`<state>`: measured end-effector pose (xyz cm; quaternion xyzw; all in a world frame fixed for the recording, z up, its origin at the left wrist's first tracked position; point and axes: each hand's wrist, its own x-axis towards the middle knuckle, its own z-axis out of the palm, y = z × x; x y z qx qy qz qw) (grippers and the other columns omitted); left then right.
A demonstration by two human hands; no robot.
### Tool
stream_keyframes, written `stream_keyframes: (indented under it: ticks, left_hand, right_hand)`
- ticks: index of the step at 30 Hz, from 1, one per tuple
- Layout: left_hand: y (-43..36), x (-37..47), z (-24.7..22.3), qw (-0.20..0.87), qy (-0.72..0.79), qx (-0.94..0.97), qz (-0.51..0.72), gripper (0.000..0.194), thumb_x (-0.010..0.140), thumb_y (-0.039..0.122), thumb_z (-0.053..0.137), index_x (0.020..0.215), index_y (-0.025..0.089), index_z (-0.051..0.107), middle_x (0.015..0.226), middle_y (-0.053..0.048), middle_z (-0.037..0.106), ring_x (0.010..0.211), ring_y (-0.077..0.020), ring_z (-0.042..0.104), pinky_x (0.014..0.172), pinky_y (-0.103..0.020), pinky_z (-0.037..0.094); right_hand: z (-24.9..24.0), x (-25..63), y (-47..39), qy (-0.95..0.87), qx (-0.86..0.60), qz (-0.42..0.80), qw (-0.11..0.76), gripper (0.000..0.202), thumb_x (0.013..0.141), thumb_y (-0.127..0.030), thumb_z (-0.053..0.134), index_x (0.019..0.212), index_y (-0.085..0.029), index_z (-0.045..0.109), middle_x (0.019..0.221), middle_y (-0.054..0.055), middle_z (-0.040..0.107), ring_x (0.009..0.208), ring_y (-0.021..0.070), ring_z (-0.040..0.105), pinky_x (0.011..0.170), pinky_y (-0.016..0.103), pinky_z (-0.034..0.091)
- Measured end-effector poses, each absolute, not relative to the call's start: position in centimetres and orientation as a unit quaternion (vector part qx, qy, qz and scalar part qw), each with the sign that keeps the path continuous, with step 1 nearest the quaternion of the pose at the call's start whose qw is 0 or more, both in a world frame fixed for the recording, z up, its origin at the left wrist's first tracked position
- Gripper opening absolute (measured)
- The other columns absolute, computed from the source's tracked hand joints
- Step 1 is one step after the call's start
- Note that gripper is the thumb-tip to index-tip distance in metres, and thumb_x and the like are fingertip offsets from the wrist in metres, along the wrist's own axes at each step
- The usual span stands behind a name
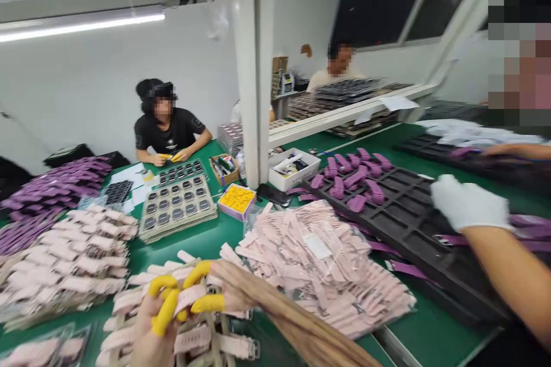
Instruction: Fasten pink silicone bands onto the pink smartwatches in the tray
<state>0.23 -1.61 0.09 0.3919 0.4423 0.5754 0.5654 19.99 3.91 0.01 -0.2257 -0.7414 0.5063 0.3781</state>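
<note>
Yellow finger cots cover several fingertips of both my hands. My left hand [157, 321] and my right hand [219, 287] meet at the lower left, with their fingers closed on one pink watch strap [189, 298] held between them. Under and around them, more pink straps [193, 339] lie in rows on a beige tray, which my hands partly hide. A large heap of pink straps in clear plastic [318, 246] is just right of my right hand.
Pink straps [73, 264] and purple straps [55, 183] are piled at left. Ahead are a tray of watch faces [176, 206], a box of yellow pieces [236, 200] and a post [257, 69]. A co-worker's gloved hand [471, 203] is over a black tray [400, 212]. Another person sits opposite.
</note>
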Motion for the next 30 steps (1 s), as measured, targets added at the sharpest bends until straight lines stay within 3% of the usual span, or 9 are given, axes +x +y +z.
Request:
stream_keyframes:
  ticks: [2,5,13,16,19,22,25,30]
  left_hand:
    - [-1.3,0.0,-0.1,0.583,0.422,0.399,0.568,0.048,0.063,0.049,0.095,0.093,0.023,0.068,0.075,0.001,0.068,0.059,-0.0157,0.062,0.055,-0.028,0.053]
    - [-1.3,-0.1,0.2,0.577,0.39,0.404,0.593,0.042,0.071,0.05,0.09,0.092,0.021,0.066,0.075,0.001,0.064,0.059,-0.0125,0.058,0.056,-0.024,0.05]
    - [-2.7,-0.3,3.6,0.565,0.362,0.548,0.499,0.028,0.089,0.041,0.078,0.102,0.02,0.066,0.078,0.001,0.061,0.064,-0.0098,0.058,0.059,-0.019,0.046]
    - [-4.2,-0.4,5.3,0.529,0.392,0.623,0.422,0.023,0.095,0.037,0.071,0.111,0.021,0.065,0.088,-0.001,0.065,0.077,-0.014,0.063,0.071,-0.023,0.052]
    - [-6.7,-2.0,6.3,0.415,0.491,0.686,0.34,0.027,0.098,0.034,0.065,0.122,0.023,0.064,0.111,-0.007,0.07,0.104,-0.0215,0.066,0.093,-0.031,0.052]
    - [-9.8,-5.2,5.6,0.321,0.58,0.693,0.284,0.02,0.102,0.034,0.056,0.117,0.024,0.066,0.113,-0.007,0.071,0.107,-0.0227,0.066,0.095,-0.033,0.052]
    - [-12.3,-8.4,3.3,0.301,0.618,0.699,0.199,0.023,0.104,0.034,0.051,0.117,0.024,0.067,0.113,-0.008,0.073,0.104,-0.0237,0.068,0.091,-0.034,0.055]
    - [-13.7,-10.5,-1.0,0.194,0.638,0.741,0.075,0.035,0.103,0.022,0.047,0.133,0.022,0.064,0.133,-0.014,0.069,0.125,-0.0301,0.062,0.107,-0.046,0.051]
  right_hand:
    - [-0.1,20.0,3.3,-0.726,-0.207,0.528,0.389,0.046,0.082,-0.054,0.082,0.116,-0.024,0.074,0.119,0.008,0.075,0.117,0.0279,0.069,0.104,0.037,0.052]
    - [-0.1,20.0,2.7,-0.71,-0.198,0.538,0.409,0.05,0.085,-0.053,0.08,0.123,-0.022,0.07,0.122,0.009,0.071,0.116,0.0258,0.066,0.105,0.04,0.05]
    - [1.5,20.8,1.0,-0.81,-0.18,0.372,0.416,0.031,0.096,-0.042,0.07,0.122,-0.026,0.067,0.115,0.01,0.064,0.11,0.0246,0.059,0.098,0.042,0.051]
    - [2.6,21.2,-0.3,-0.857,-0.23,0.321,0.331,0.022,0.098,-0.038,0.067,0.115,-0.024,0.07,0.108,0.009,0.065,0.102,0.0246,0.059,0.087,0.037,0.051]
    - [3.4,20.9,-1.4,-0.899,-0.258,0.305,0.181,0.014,0.098,-0.033,0.066,0.096,-0.02,0.071,0.094,0.007,0.069,0.085,0.022,0.063,0.072,0.032,0.044]
    - [3.1,19.7,-2.1,-0.917,-0.267,0.29,0.055,0.017,0.093,-0.032,0.072,0.082,-0.02,0.067,0.082,0.006,0.072,0.073,0.0211,0.064,0.061,0.032,0.035]
    - [2.0,18.2,-2.8,-0.927,-0.267,0.261,0.015,0.017,0.094,-0.032,0.069,0.083,-0.019,0.068,0.083,0.009,0.076,0.075,0.0243,0.069,0.059,0.032,0.031]
    - [1.0,16.9,-3.6,-0.934,-0.261,0.242,-0.029,0.016,0.093,-0.027,0.068,0.081,-0.018,0.07,0.082,0.013,0.079,0.074,0.0274,0.075,0.056,0.033,0.028]
